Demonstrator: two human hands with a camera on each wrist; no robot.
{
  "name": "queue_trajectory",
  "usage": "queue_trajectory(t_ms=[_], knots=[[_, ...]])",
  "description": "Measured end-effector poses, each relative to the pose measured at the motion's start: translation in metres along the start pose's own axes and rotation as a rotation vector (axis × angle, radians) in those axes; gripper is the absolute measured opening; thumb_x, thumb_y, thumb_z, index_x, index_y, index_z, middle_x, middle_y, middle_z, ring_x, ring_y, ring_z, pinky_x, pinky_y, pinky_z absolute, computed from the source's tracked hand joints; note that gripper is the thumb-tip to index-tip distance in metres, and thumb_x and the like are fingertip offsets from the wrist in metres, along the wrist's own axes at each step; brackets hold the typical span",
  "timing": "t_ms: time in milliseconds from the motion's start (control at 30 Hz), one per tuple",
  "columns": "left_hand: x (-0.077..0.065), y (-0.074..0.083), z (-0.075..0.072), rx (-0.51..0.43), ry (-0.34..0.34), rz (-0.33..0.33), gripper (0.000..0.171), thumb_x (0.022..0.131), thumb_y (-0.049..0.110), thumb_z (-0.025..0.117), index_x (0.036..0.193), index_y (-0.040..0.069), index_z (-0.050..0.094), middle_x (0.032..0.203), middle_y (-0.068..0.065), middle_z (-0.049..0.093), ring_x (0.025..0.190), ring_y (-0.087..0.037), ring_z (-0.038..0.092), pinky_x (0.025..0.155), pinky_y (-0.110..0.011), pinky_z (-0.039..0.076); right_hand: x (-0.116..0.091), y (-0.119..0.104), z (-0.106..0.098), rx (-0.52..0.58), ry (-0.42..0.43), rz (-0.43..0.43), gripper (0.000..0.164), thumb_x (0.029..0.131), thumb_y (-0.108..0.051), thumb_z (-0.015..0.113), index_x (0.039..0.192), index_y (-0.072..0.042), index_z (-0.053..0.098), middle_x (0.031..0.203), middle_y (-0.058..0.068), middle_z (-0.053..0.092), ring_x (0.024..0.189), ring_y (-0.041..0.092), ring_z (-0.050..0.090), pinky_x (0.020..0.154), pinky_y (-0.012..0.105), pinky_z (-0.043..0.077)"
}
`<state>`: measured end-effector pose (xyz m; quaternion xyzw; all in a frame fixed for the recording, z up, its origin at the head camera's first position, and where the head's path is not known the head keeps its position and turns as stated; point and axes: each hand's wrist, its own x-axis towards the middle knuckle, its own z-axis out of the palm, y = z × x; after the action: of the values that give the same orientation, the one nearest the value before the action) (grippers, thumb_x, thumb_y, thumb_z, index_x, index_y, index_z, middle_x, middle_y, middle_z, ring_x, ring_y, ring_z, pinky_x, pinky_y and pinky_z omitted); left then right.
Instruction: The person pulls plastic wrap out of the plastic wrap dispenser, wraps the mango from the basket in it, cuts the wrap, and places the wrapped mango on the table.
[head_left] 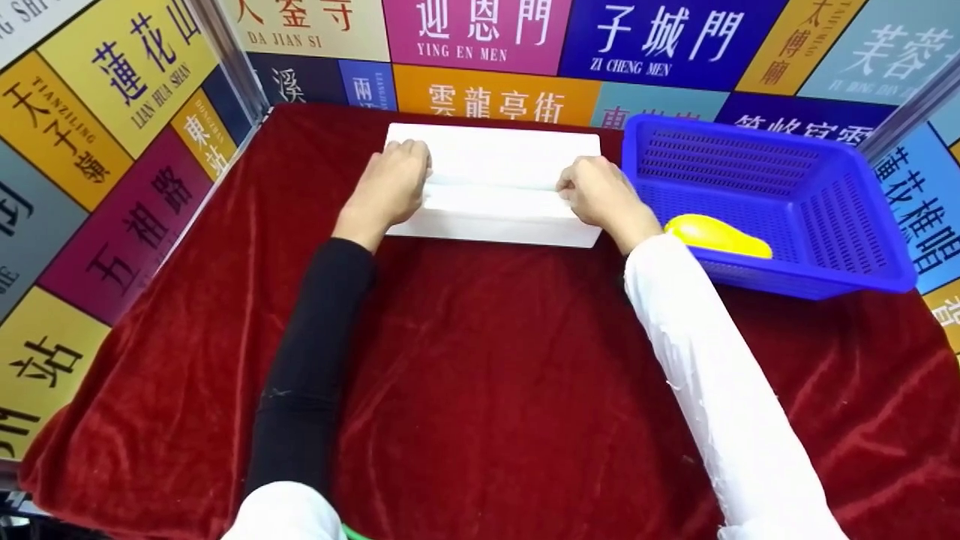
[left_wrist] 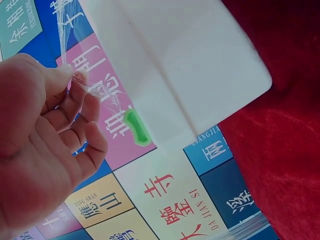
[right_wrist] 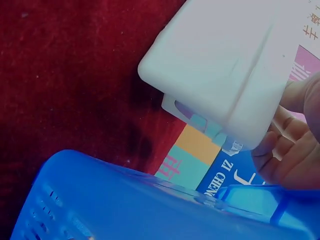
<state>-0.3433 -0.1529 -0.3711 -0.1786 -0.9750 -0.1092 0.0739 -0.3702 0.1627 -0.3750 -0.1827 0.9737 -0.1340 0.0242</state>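
A white cling film dispenser box (head_left: 502, 225) lies lengthwise at the back of the table. Over its left end, my left hand (head_left: 394, 180) pinches the edge of clear cling film (left_wrist: 102, 92) between thumb and fingers; the film stretches toward the box in the left wrist view. A small green piece (left_wrist: 137, 129) shows at the box's edge there. My right hand (head_left: 600, 191) is at the box's right end, thumb and fingertips curled together at the film's other side. The film is barely visible between the hands in the head view.
A blue plastic basket (head_left: 825, 281) stands just right of the box, with a yellow mango-shaped item (head_left: 716, 235) inside. Dark red velvet cloth (head_left: 495, 390) covers the table. Panels with printed Chinese place names (head_left: 480, 34) rise behind and at the sides.
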Motion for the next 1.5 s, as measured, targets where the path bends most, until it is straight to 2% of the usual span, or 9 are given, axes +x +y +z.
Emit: queue_trajectory(t_ms=[200, 333, 467, 733, 933, 1067, 1233, 1367, 1500], knots=[[0.000, 0.000, 0.001, -0.002, 0.027, 0.001, 0.018, 0.105, 0.015, 0.046, 0.110, 0.001, 0.054, 0.105, -0.018, 0.058, 0.107, -0.039, 0.055, 0.091, -0.055, 0.048, -0.001, -0.006, 0.005, -0.080, 0.023, -0.057, 0.017, 0.097, -0.009, 0.057, 0.103, -0.003, 0.072, 0.111, 0.016, 0.066, 0.105, 0.036, 0.063, 0.094, 0.049, 0.051], [0.001, 0.000, 0.001, -0.003, 0.017, -0.012, 0.018, 0.104, 0.015, 0.046, 0.111, 0.001, 0.054, 0.106, -0.018, 0.058, 0.109, -0.038, 0.055, 0.092, -0.055, 0.048, -0.003, -0.006, 0.009, -0.134, 0.019, -0.111, 0.013, 0.095, -0.005, 0.056, 0.104, 0.002, 0.063, 0.106, 0.019, 0.059, 0.097, 0.039, 0.061, 0.089, 0.049, 0.052], [0.002, 0.000, 0.000, -0.004, 0.005, -0.023, 0.017, 0.104, 0.015, 0.047, 0.112, 0.002, 0.054, 0.106, -0.018, 0.058, 0.109, -0.038, 0.054, 0.093, -0.055, 0.047, -0.005, -0.006, 0.011, -0.152, -0.003, -0.124, 0.015, 0.090, -0.001, 0.053, 0.105, 0.003, 0.056, 0.107, 0.021, 0.055, 0.096, 0.039, 0.058, 0.089, 0.051, 0.051], [0.004, 0.001, 0.000, -0.015, 0.002, -0.029, 0.017, 0.104, 0.015, 0.046, 0.112, 0.002, 0.054, 0.107, -0.018, 0.058, 0.110, -0.038, 0.053, 0.094, -0.054, 0.047, -0.006, -0.001, -0.003, -0.049, -0.051, -0.051, 0.026, 0.086, 0.004, 0.045, 0.111, 0.004, 0.052, 0.108, 0.020, 0.054, 0.098, 0.037, 0.055, 0.093, 0.051, 0.048], [0.003, -0.001, 0.003, -0.035, 0.050, -0.010, 0.017, 0.105, 0.015, 0.046, 0.111, 0.001, 0.054, 0.103, -0.020, 0.061, 0.106, -0.040, 0.057, 0.092, -0.056, 0.048, -0.009, 0.001, -0.013, 0.047, 0.000, -0.031, 0.017, 0.097, -0.004, 0.044, 0.112, 0.002, 0.049, 0.096, 0.018, 0.056, 0.093, 0.035, 0.055, 0.088, 0.049, 0.048], [0.002, -0.005, 0.004, -0.089, 0.099, 0.016, 0.016, 0.103, 0.013, 0.051, 0.110, 0.000, 0.057, 0.098, -0.022, 0.066, 0.099, -0.042, 0.062, 0.090, -0.053, 0.051, -0.010, 0.001, -0.016, 0.095, 0.049, -0.046, 0.018, 0.102, -0.008, 0.043, 0.111, 0.003, 0.054, 0.099, 0.020, 0.061, 0.095, 0.035, 0.057, 0.089, 0.049, 0.048], [-0.001, -0.010, 0.004, -0.188, 0.109, 0.031, 0.023, 0.102, 0.011, 0.055, 0.120, 0.000, 0.063, 0.106, -0.021, 0.070, 0.100, -0.037, 0.064, 0.094, -0.047, 0.051, -0.010, 0.004, -0.018, 0.106, 0.042, -0.056, 0.034, 0.095, 0.001, 0.039, 0.122, 0.006, 0.060, 0.107, 0.023, 0.066, 0.103, 0.036, 0.061, 0.098, 0.048, 0.048], [-0.004, -0.012, 0.003, -0.206, 0.094, 0.065, 0.029, 0.102, 0.010, 0.050, 0.122, -0.002, 0.067, 0.114, -0.021, 0.071, 0.106, -0.035, 0.065, 0.099, -0.045, 0.050, -0.011, 0.006, -0.019, 0.094, 0.010, -0.088, 0.043, 0.094, -0.002, 0.036, 0.127, 0.007, 0.061, 0.122, 0.025, 0.066, 0.119, 0.038, 0.059, 0.108, 0.049, 0.043], [-0.006, -0.014, 0.002, -0.216, 0.075, 0.080, 0.031, 0.097, 0.010, 0.054, 0.120, -0.003, 0.070, 0.115, -0.020, 0.071, 0.109, -0.035, 0.064, 0.103, -0.044, 0.049, -0.014, 0.008, -0.019, 0.046, -0.015, -0.130, 0.042, 0.087, -0.002, 0.042, 0.121, 0.007, 0.066, 0.116, 0.025, 0.069, 0.114, 0.039, 0.061, 0.103, 0.050, 0.046]])
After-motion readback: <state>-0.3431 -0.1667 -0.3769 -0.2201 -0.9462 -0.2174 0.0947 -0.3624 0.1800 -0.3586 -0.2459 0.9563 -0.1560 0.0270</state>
